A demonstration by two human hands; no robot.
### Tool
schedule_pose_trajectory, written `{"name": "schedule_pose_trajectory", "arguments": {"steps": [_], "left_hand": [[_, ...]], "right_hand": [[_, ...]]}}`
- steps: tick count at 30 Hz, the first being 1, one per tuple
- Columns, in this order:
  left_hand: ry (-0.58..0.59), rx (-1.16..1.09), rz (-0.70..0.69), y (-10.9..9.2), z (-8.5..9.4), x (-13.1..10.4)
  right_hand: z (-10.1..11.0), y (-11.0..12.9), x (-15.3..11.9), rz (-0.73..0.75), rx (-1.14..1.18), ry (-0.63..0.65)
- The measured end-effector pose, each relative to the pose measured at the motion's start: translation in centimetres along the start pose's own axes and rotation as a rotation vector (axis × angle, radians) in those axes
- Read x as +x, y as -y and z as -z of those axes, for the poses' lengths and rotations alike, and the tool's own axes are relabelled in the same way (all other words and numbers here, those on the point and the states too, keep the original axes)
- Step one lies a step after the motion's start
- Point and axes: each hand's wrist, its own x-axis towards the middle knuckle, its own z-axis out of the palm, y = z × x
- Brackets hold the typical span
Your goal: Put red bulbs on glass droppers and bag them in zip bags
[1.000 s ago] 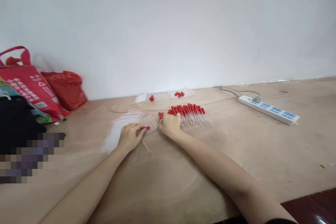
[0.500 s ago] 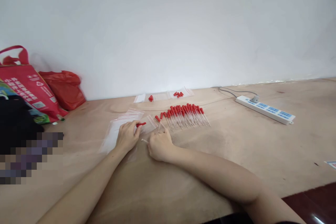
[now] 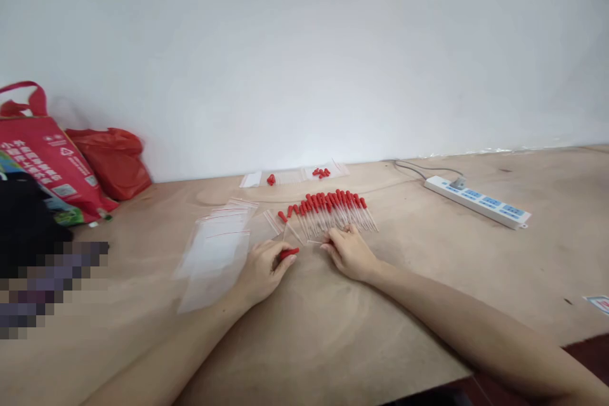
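My left hand [image 3: 266, 266] is closed with its fingertips around a red dropper bulb [image 3: 288, 254]; any tube on it is hidden. To the right, my right hand [image 3: 351, 252] pinches a dropper, whose thin clear tube [image 3: 314, 242] points left toward my left hand. Just beyond the hands lies a row of red-bulbed droppers [image 3: 333, 202], bulbs away from me and clear tubes toward me. At the row's left end a dropper [image 3: 282, 216] lies slightly apart. Clear zip bags [image 3: 209, 266] are spread in an overlapping stack beside my left hand.
Near the wall lie bags with loose red bulbs [image 3: 321, 173], a small red cluster [image 3: 271, 180] and clear tubes [image 3: 288, 177]. A white power strip [image 3: 476, 202] with a plug and cord lies right. Red bags [image 3: 111, 165] and a black item [image 3: 28, 222] stand left.
My left hand has moved right and nearer me, off the zip bags, with the red bulb. My right hand has moved right, and the tube in it now points left beside the row.
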Motion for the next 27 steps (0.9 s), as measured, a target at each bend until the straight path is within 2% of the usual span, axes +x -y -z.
{"name": "schedule_pose_trajectory", "arguments": {"steps": [7, 13, 18, 22, 27], "left_hand": [[0.006, -0.019, 0.009, -0.1, 0.0, -0.1], [-0.001, -0.042, 0.019, -0.2, 0.0, -0.1], [-0.02, -0.123, 0.02, -0.2, 0.0, -0.1], [-0.016, -0.191, -0.006, 0.0, -0.1, -0.2], [0.024, -0.238, -0.097, 0.0, 0.1, -0.2]], "right_hand": [[-0.5, 0.9, 0.3, 0.053, 0.006, -0.025], [-0.5, 1.2, 0.4, 0.047, 0.023, 0.011], [-0.2, 1.7, 0.4, 0.032, 0.138, 0.05], [-0.2, 1.8, 0.4, 0.016, 0.226, 0.068], [0.0, 1.0, 0.5, 0.116, 0.336, 0.094]]}}
